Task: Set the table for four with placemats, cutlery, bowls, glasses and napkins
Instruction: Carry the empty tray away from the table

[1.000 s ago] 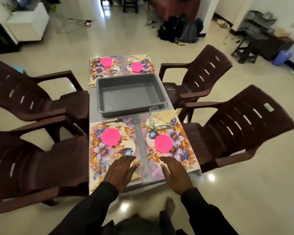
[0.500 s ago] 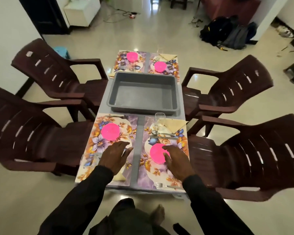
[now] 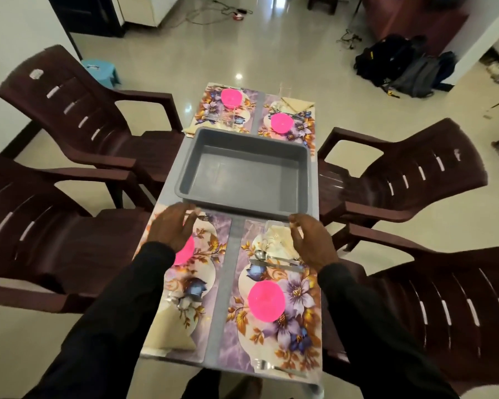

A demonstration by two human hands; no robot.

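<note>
1. The grey tub (image 3: 248, 174) sits empty in the middle of the table (image 3: 228, 269), between the far and near placemats (image 3: 300, 326).
2. The left hand (image 3: 172, 226) hovers released, fingers spread, just short of the tub's near-left corner. The right hand (image 3: 311, 240), loosely curved and holding nothing, is by the near-right corner.
3. The tub looks like stiff, smooth plastic and, being empty, should lift lightly. Its lip at either side seems the best hold.
4. A glass (image 3: 272, 228) stands just beside the right hand, fragile and easily knocked.
</note>
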